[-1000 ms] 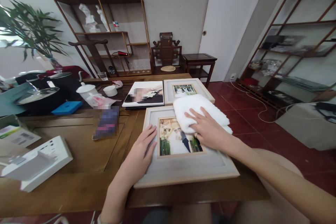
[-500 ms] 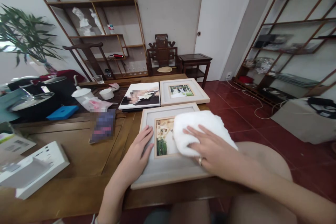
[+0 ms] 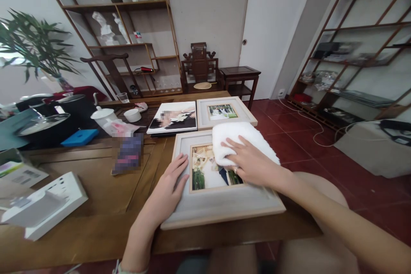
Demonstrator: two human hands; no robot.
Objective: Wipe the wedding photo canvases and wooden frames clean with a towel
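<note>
A light wooden picture frame [image 3: 221, 210] lies flat at the table's front edge, a framed photo [image 3: 205, 169] of people in wedding dress in its middle. My left hand [image 3: 168, 188] rests on its left side, fingers stretched out and holding nothing. Against the upper right of the frame my right hand [image 3: 253, 158] presses a folded white towel [image 3: 245, 132], fingers spread over the fluffy cloth. The towel hides the frame's upper right corner and part of the photo.
Behind lie a second wooden frame [image 3: 247, 115] and a white-edged photo panel [image 3: 173, 117]. A white plastic stand [image 3: 58, 205], a blue box [image 3: 79, 137], a white teapot [image 3: 103, 114] and black pots [image 3: 41, 126] occupy the table's left side.
My right hand has slid the towel up and away across the frame, uncovering the photo's lower right and the frame's lower right corner. My left hand stays on the left side.
</note>
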